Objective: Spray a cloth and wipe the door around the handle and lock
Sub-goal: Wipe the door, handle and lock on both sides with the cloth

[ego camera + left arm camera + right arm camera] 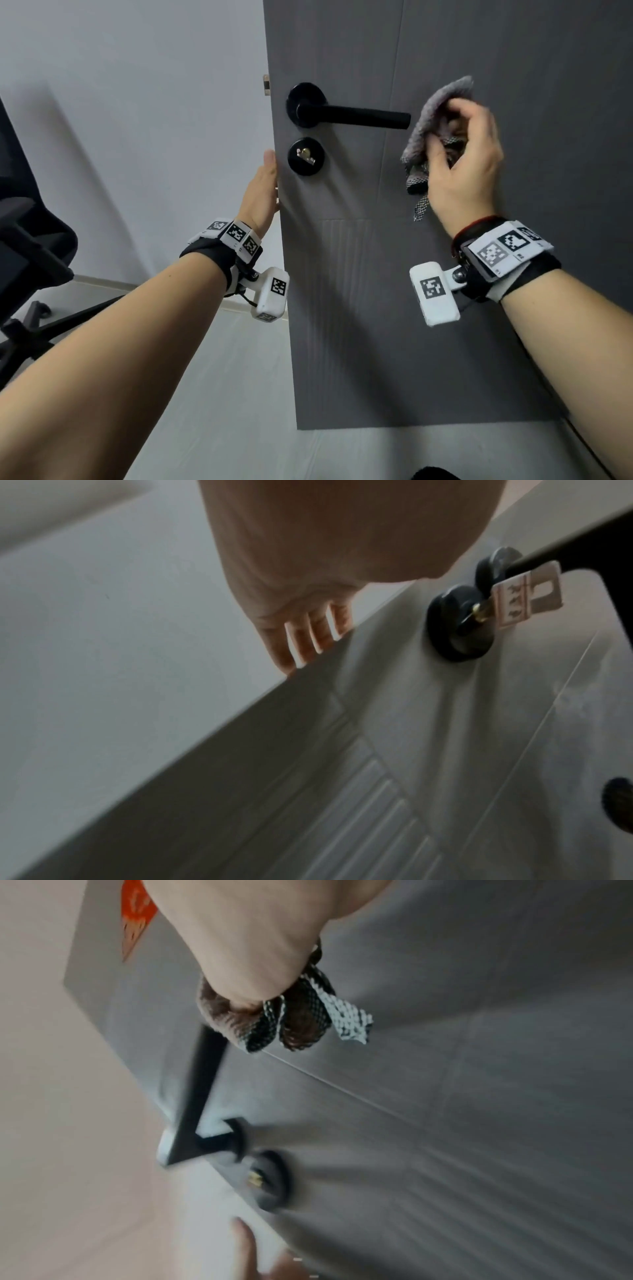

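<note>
A grey door (479, 308) carries a black lever handle (356, 116) and, below its rose, a round black lock (306, 156) with a key in it. My right hand (445, 130) grips a bunched grey cloth (442, 96) against the door face, just right of the handle's tip. In the right wrist view the cloth (301, 1015) hangs from my fist above the handle (202, 1091) and lock (270, 1180). My left hand (265, 185) rests on the door's free edge beside the lock. Its straight fingers (308, 639) reach behind that edge. A tag (527, 596) hangs from the key.
A black office chair (30, 260) stands at the left on a pale floor (222, 394). A white wall (137, 120) lies behind the door's edge. A red sticker (135, 920) is on the door higher up. The latch (265, 84) sticks out of the door edge.
</note>
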